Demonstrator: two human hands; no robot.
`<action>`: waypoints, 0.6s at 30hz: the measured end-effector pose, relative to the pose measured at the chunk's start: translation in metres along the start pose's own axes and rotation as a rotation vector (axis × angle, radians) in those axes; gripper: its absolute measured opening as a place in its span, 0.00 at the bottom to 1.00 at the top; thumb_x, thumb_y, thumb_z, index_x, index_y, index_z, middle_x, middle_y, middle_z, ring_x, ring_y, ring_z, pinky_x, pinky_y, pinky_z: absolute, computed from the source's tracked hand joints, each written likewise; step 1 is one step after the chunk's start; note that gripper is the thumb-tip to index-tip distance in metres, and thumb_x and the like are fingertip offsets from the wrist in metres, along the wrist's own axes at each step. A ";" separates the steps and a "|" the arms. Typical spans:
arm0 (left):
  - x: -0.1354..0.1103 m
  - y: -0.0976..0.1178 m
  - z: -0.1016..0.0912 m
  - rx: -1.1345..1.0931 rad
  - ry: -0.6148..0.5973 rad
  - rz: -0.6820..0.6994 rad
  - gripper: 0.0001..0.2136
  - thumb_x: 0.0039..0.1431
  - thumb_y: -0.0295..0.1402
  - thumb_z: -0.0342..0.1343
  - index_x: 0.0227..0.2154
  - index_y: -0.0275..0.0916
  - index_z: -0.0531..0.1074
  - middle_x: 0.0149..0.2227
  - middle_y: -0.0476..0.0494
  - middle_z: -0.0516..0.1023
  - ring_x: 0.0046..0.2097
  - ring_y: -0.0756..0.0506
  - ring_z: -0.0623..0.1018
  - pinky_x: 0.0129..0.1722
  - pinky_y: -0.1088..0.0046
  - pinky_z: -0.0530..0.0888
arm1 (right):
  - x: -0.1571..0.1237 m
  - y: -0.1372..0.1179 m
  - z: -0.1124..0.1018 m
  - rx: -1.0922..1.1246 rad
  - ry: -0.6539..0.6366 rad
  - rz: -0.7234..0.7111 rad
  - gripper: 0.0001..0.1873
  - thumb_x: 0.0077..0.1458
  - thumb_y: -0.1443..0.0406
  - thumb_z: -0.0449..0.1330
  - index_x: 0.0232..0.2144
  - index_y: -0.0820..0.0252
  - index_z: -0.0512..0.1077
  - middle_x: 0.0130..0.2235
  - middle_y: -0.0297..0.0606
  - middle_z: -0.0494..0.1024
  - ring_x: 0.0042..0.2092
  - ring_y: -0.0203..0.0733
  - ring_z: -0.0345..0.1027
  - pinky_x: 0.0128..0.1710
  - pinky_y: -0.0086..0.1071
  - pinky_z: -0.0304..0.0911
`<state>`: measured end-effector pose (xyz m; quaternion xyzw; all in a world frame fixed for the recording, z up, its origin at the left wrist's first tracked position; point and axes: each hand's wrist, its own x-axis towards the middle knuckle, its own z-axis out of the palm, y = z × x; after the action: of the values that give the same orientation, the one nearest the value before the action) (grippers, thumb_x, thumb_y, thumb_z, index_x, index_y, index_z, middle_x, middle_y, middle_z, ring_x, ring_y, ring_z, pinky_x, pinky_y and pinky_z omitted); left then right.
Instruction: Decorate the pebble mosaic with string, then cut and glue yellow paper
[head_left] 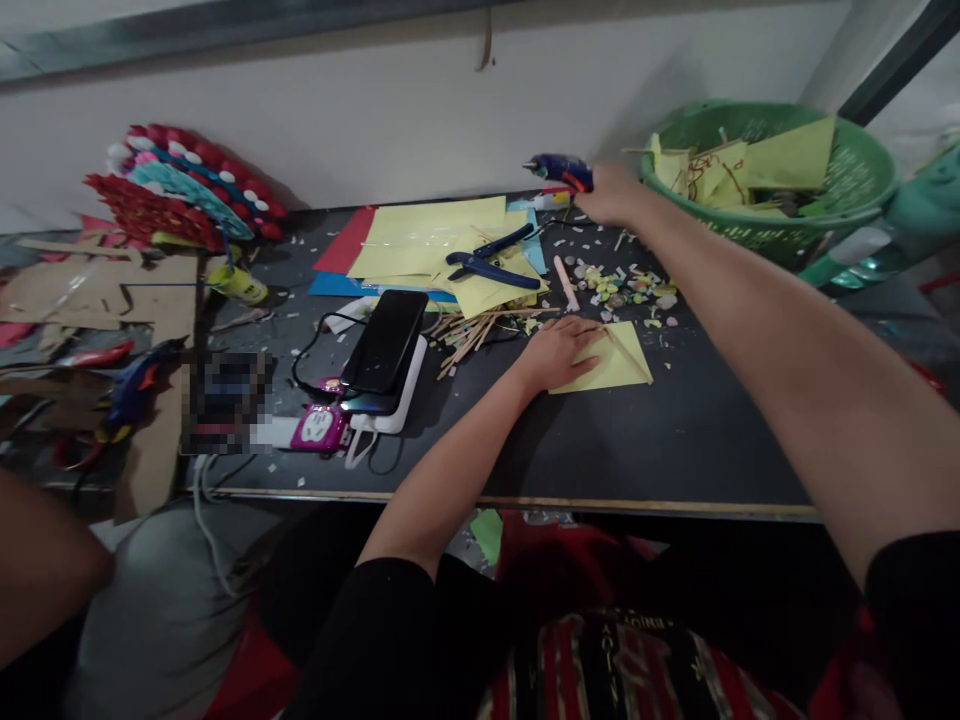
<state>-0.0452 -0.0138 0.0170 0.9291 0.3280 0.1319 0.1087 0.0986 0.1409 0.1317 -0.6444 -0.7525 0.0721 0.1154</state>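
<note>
My right hand (609, 196) is closed around a blue glue gun (559, 170), raised above the back of the table with its nozzle to the left. My left hand (561, 352) lies with fingers stretched out on a small yellow sheet of paper (619, 372), covering its left part. A thin wooden stick (628, 354) runs slantwise across that sheet, close to the fingertips. Just left of my left hand is a loose bundle of thin sticks (476, 338). Dark blue pliers (495, 262) rest on yellow paper behind it.
A green basket (765, 215) with paper pieces stands at the back right. Small colourful bits (622, 285) are scattered before it. Stacked coloured sheets (427, 225) lie at the back. A phone (386, 340) lies on a white power bank (409, 390). Another person's arm (45, 570) shows at left.
</note>
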 end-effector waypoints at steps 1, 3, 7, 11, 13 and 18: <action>0.000 -0.002 -0.001 -0.010 -0.001 0.006 0.24 0.68 0.44 0.48 0.61 0.38 0.68 0.64 0.42 0.70 0.64 0.39 0.69 0.62 0.57 0.66 | -0.004 0.000 -0.014 0.007 0.045 -0.040 0.30 0.63 0.59 0.52 0.49 0.90 0.66 0.51 0.63 0.73 0.58 0.63 0.66 0.54 0.44 0.59; 0.001 -0.006 -0.003 -0.036 0.003 0.026 0.23 0.67 0.44 0.49 0.60 0.40 0.69 0.63 0.42 0.71 0.63 0.41 0.70 0.61 0.58 0.66 | -0.018 0.001 -0.039 -0.032 0.141 -0.133 0.39 0.59 0.51 0.53 0.53 0.88 0.61 0.54 0.64 0.69 0.60 0.66 0.62 0.54 0.46 0.57; 0.001 -0.013 -0.009 -0.102 0.001 0.091 0.20 0.63 0.45 0.56 0.53 0.42 0.75 0.60 0.42 0.75 0.59 0.43 0.75 0.61 0.58 0.68 | -0.066 0.026 -0.057 -0.095 0.299 -0.199 0.28 0.65 0.55 0.54 0.53 0.78 0.63 0.56 0.60 0.68 0.60 0.56 0.63 0.57 0.41 0.57; -0.006 -0.014 -0.013 -0.135 0.043 0.083 0.21 0.58 0.49 0.61 0.47 0.40 0.78 0.57 0.42 0.78 0.56 0.41 0.77 0.60 0.59 0.71 | -0.130 0.075 -0.026 -0.121 0.501 -0.148 0.26 0.62 0.56 0.56 0.55 0.71 0.65 0.53 0.59 0.71 0.57 0.55 0.65 0.55 0.40 0.60; -0.008 -0.013 -0.014 -0.128 0.049 0.075 0.24 0.55 0.51 0.62 0.48 0.40 0.78 0.56 0.42 0.78 0.56 0.41 0.77 0.60 0.59 0.71 | -0.159 0.099 0.002 -0.090 0.494 -0.101 0.25 0.60 0.57 0.57 0.54 0.68 0.65 0.48 0.58 0.74 0.51 0.55 0.69 0.50 0.41 0.63; -0.010 -0.011 -0.013 -0.027 0.043 0.055 0.27 0.54 0.55 0.62 0.48 0.40 0.77 0.54 0.41 0.80 0.53 0.40 0.78 0.57 0.60 0.72 | -0.189 0.135 0.060 -0.052 0.424 -0.188 0.20 0.57 0.57 0.56 0.49 0.62 0.68 0.45 0.58 0.74 0.51 0.59 0.67 0.54 0.46 0.61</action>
<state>-0.0635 -0.0107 0.0244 0.9331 0.3029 0.1593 0.1104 0.2388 -0.0216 0.0238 -0.5750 -0.7698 -0.0953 0.2602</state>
